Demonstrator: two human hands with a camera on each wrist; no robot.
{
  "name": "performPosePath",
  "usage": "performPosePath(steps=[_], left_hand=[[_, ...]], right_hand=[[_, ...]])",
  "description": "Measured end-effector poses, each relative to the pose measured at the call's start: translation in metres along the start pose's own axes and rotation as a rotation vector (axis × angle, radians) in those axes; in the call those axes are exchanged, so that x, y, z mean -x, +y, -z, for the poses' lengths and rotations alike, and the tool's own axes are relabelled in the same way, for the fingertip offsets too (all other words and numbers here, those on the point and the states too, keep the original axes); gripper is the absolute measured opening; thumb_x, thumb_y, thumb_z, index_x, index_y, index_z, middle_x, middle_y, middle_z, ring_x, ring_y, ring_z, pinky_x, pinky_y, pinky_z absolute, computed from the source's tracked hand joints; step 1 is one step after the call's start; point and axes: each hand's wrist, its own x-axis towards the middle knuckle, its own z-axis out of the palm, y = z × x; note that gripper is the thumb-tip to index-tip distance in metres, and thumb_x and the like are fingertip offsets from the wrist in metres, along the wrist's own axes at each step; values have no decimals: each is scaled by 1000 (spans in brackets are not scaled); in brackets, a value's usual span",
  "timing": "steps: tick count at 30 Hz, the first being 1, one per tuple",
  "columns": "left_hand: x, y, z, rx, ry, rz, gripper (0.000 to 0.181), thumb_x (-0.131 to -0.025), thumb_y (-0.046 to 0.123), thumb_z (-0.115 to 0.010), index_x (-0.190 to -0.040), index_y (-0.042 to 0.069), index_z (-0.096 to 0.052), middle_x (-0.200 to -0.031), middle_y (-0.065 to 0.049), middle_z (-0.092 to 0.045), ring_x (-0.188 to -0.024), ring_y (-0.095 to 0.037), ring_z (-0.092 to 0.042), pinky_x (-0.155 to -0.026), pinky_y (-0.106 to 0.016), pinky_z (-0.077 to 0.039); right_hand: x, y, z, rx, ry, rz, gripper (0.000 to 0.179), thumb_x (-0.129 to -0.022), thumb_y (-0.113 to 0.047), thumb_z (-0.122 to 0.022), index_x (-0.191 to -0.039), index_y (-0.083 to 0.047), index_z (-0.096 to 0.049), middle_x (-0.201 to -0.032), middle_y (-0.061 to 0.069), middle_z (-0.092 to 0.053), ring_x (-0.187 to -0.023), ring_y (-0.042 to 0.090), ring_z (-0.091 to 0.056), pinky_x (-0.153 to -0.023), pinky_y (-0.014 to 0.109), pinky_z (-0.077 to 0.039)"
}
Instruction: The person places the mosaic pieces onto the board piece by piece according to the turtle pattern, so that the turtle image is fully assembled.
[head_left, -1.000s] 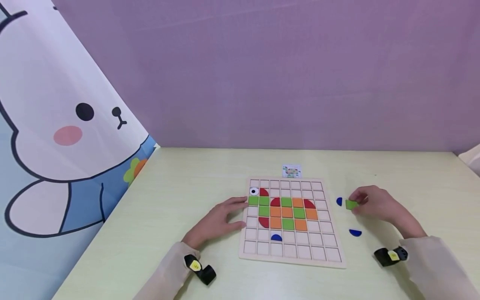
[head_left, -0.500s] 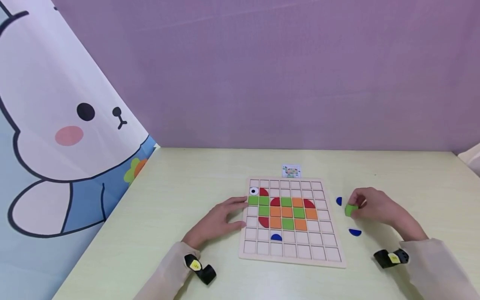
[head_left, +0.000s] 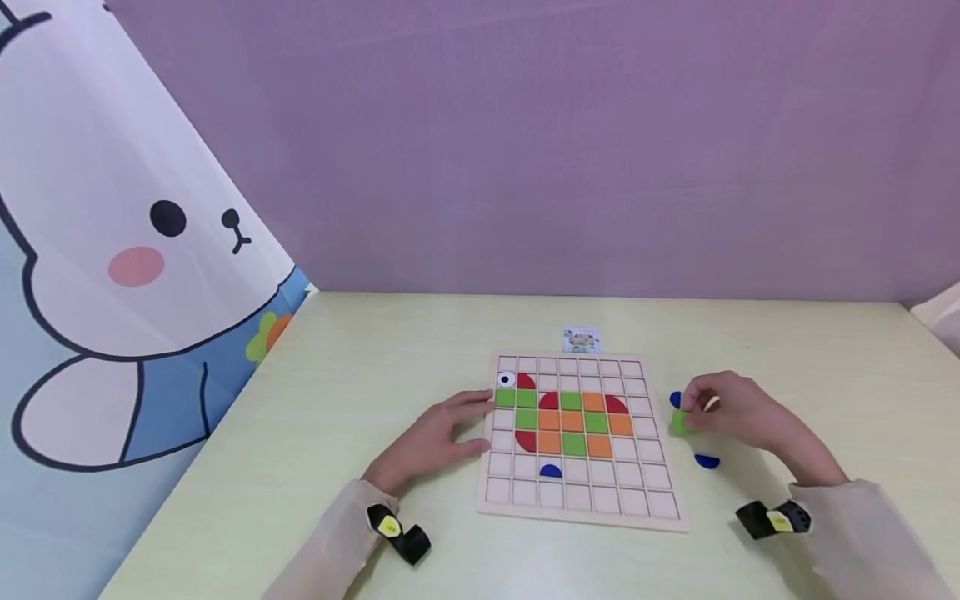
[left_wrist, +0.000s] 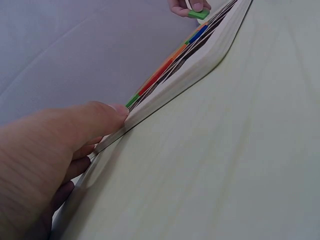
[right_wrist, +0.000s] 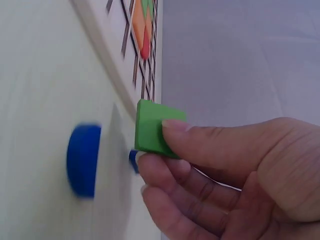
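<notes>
My right hand (head_left: pixel 738 410) pinches a green square tile (right_wrist: pixel 150 127) between thumb and fingers, raised above the table just right of the grid board (head_left: pixel 603 500). One blue half-circle tile (head_left: pixel 707 462) lies on the table below that hand, and a second blue half-circle (head_left: pixel 676 399) is partly hidden behind the green tile. My left hand (head_left: pixel 435 437) touches the board's left edge with its fingertips and thumb, fingers extended. Set in the grid are green and orange squares, several red rounded pieces, a white eye tile (head_left: pixel 506 379) and a blue half-circle (head_left: pixel 551 472).
A small picture card (head_left: pixel 581 340) lies against the board's far edge. Behind the pale table (head_left: pixel 405 333) stands a purple backdrop (head_left: pixel 585 150). A cartoon-printed cloth (head_left: pixel 150 317) hangs at the left. Both wrists wear black camera mounts.
My right hand has moved left toward the board with the green tile, now overlapping the upper blue half-circle. The tile has turned in the fingers. My left hand keeps its place.
</notes>
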Motion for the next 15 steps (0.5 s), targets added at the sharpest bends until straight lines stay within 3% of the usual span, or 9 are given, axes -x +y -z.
performPosePath(steps=[15], left_hand=[[0,-3,-1,18,0,-6,54,-89,29,-66,-138,14,-52,-149,-3,-41,-139,-25,-36,-112,-45,-34]], right_hand=[[-7,-32,-20,-77,-73,20,9,-80,-2,-71,-83,-6,-63,-80,2,-58,-75,17,-50,-56,22,-42]])
